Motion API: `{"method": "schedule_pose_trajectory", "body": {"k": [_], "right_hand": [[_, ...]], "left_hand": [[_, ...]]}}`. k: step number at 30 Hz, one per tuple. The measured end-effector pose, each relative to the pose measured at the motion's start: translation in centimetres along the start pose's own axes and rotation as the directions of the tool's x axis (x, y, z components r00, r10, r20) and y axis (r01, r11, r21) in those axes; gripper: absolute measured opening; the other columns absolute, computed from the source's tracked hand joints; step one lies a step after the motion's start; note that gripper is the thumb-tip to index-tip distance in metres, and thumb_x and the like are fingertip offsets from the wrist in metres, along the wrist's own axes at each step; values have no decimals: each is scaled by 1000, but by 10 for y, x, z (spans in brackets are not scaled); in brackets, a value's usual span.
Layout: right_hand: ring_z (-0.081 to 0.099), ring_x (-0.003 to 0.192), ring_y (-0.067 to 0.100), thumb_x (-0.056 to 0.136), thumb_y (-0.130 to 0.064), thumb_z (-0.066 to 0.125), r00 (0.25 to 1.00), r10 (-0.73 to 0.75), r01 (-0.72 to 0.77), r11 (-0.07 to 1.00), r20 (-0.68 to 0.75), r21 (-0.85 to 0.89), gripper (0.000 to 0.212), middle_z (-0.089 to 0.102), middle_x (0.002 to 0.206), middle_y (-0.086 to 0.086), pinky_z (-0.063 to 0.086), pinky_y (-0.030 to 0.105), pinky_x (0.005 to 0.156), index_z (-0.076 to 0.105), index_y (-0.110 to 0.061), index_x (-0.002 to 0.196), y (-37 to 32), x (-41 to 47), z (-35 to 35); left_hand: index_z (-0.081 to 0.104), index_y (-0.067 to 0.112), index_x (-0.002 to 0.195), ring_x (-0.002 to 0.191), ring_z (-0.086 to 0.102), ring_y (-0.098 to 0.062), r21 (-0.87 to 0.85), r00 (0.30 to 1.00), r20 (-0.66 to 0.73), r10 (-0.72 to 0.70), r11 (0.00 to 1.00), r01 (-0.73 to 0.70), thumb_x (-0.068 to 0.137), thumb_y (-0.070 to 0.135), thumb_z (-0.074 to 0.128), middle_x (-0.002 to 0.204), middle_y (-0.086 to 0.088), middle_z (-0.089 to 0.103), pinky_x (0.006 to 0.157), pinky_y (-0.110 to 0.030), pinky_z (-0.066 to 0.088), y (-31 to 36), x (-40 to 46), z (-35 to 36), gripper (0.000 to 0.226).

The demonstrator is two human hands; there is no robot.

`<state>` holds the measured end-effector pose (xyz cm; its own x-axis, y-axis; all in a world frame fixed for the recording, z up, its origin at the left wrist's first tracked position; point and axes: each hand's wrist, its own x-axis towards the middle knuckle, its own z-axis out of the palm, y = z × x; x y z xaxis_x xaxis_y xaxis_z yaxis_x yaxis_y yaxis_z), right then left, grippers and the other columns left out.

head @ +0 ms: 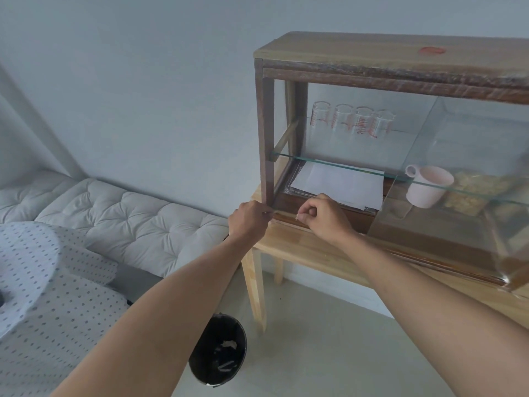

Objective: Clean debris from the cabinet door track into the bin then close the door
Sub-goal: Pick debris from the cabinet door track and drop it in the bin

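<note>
Head view: both hands at the cabinet's (372,57) bottom door track (286,217), front left corner. Left hand (248,219) pinched shut at the corner post, contents too small to tell. Right hand (323,214) curled, fingertips on track; can't tell if holding anything. Glass door (458,156) slid right, open. Bin (219,352) on floor below, w/ scraps inside.

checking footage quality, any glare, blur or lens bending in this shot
Head view: soft, flat light without hard shadows; wide-angle bending bows the cabinet top; reflections cloud the sliding glass door, hazing the pink mug; the left hand and right hand look sharp.
</note>
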<state>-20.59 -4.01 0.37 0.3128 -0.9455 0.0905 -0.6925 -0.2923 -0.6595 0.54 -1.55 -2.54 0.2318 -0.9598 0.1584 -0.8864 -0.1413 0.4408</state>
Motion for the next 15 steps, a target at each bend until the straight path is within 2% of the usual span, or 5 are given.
{"method": "schedule_pose_trajectory", "body": {"k": [4,8,15], "right_hand": [[58,82,14,92,-25,78,1000,6,-6,1000,-1,19,15,51,89,-12,47,33,75,71,-31,81,6,1,2],[59,82,14,91,-26,79,1000,11,-11,1000,-5,29,9,52,89,-11,45,32,73,75,-28,84,10,5,5],[57,80,6,88,-24,82,1000,9,-8,998,-23,64,5,56,90,-8,41,26,69,78,-25,85,10,5,21]], "left_hand": [[81,38,103,94,66,-31,91,998,66,2,996,-8,98,31,65,103,3,72,67,-35,50,-3,-2,6,18],[81,37,101,100,66,-30,134,992,125,13,991,-30,98,31,62,109,4,70,69,-33,43,-5,-5,12,20],[80,30,105,102,64,-31,177,960,205,193,957,-230,103,37,53,112,2,63,73,-37,52,-12,-12,13,28]]}}
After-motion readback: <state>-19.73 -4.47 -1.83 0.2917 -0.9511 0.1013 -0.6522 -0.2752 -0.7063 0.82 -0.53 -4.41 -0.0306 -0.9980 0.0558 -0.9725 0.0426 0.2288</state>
